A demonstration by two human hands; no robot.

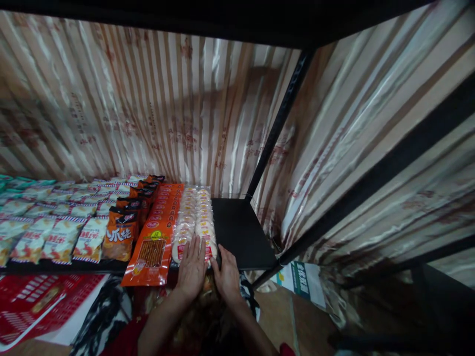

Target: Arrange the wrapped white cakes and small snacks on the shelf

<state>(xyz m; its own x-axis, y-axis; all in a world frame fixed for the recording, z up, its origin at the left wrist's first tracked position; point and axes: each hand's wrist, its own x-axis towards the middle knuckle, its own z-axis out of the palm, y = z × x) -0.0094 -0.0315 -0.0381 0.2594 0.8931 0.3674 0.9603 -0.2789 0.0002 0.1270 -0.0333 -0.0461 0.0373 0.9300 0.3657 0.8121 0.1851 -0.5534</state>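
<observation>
Two rows of clear packets with round white pieces inside [205, 217] stand packed front to back on the black shelf [241, 232]. My left hand [192, 267] lies against the front packets, its fingers stretched out and pointing away from me. At the right front corner of the same rows, my right hand [225, 273] has its fingers extended, with the fingertips touching or close to the end packet. Neither hand is wrapped around anything. Directly left are flat orange packets of brown sticks [152, 252], overlapping in a row and jutting past the shelf's front edge.
Orange-and-black snack bags [119, 235] and several rows of pale snack bags [91, 237] fill the left side. A red basket [55, 301] sits below. A black upright post [278, 123] rises at the back corner, before striped plastic sheeting [178, 99]. A white-and-green sack [302, 282] lies on the floor.
</observation>
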